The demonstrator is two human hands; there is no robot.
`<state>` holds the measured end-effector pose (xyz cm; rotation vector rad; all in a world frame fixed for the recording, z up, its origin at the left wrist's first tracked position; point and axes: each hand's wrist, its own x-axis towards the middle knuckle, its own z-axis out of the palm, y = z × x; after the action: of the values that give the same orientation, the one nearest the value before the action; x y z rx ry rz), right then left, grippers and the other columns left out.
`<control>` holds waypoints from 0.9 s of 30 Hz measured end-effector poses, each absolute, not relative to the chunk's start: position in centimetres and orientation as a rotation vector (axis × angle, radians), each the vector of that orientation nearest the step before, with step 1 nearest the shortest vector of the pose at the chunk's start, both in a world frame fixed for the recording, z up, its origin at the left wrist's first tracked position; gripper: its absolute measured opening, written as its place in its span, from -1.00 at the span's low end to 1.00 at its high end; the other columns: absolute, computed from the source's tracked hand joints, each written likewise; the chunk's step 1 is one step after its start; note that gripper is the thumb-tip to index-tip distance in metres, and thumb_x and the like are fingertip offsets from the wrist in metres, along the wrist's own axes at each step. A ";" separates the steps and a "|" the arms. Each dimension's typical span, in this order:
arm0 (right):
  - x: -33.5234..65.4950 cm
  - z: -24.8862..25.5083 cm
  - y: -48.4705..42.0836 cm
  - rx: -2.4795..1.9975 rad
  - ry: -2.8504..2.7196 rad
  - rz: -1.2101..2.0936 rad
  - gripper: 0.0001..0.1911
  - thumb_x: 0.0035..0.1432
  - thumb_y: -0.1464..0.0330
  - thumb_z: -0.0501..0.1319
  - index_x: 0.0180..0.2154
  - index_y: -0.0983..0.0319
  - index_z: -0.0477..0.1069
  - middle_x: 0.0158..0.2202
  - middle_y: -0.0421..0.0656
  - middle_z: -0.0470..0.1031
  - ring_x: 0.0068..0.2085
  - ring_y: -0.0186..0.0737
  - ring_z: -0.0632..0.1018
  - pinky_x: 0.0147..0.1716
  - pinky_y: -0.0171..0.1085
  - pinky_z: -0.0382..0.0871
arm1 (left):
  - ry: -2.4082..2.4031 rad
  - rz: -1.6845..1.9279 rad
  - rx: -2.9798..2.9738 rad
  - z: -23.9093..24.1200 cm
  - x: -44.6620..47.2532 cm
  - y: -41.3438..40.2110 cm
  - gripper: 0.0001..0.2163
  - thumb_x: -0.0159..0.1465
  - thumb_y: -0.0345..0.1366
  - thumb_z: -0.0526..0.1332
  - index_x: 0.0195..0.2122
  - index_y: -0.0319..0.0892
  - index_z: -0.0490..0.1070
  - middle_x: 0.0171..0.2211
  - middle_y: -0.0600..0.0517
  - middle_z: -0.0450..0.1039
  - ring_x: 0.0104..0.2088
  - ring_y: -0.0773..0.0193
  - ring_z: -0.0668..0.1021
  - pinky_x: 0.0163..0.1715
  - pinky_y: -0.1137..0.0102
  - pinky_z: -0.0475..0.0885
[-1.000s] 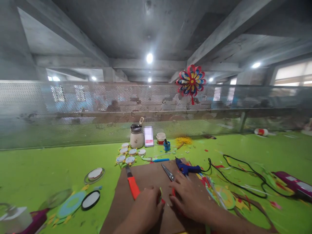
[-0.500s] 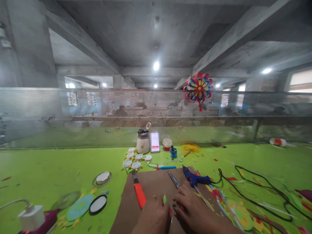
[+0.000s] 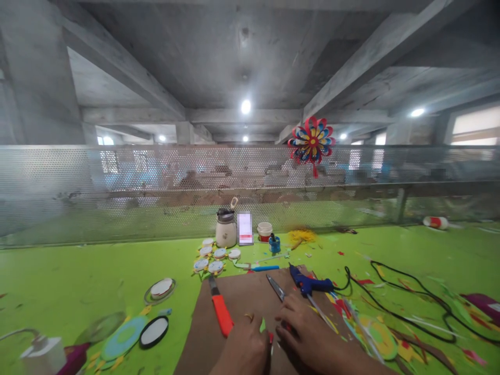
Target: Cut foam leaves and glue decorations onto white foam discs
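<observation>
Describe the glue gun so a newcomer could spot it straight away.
On the green table, find the brown sheet. At its far right corner, beyond the right hand, lies the glue gun: dark blue with a black cord, unlike the pointed metal blade nearby.

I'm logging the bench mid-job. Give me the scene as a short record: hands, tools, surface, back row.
Left hand: fingers closed on a small green piece
Right hand: over the scissors, grip hidden
Knife: orange handle, on the board
Glue gun: blue, at board's far right corner
Surface: brown board on green table
Back row: jug, lit screen, red-and-white tub
</observation>
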<state>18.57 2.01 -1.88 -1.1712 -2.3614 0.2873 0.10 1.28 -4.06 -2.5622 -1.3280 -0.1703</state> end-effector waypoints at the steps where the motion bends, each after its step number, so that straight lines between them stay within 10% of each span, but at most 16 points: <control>1: 18.6 -1.9 2.0 -1.168 -2.361 0.288 -0.81 0.25 0.41 0.11 -0.23 0.22 0.50 -0.15 -0.07 0.46 -0.07 -0.14 0.46 -0.02 -0.22 0.27 | -1.286 -0.161 -2.573 -4.0 0.2 1.2 -0.86 0.24 -0.42 0.18 -0.34 -0.25 0.56 -0.34 -0.18 0.52 -0.26 0.09 0.50 -0.28 0.27 0.36; 27: 22.7 4.3 15.0 -1.380 -2.314 -0.078 -0.77 0.25 0.44 0.11 -0.31 0.29 0.55 -0.33 -0.08 0.58 -0.25 -0.19 0.55 -0.20 -0.28 0.35 | -0.781 -0.484 -2.307 -8.6 -0.9 2.3 -0.84 0.23 -0.38 0.21 -0.51 -0.22 0.38 -0.56 -0.01 0.37 -0.48 0.22 0.39 -0.46 0.34 0.27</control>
<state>22.68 14.98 4.34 -1.3799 -2.3138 -0.0778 -0.88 2.29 -8.56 -2.3073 -0.7814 -0.4844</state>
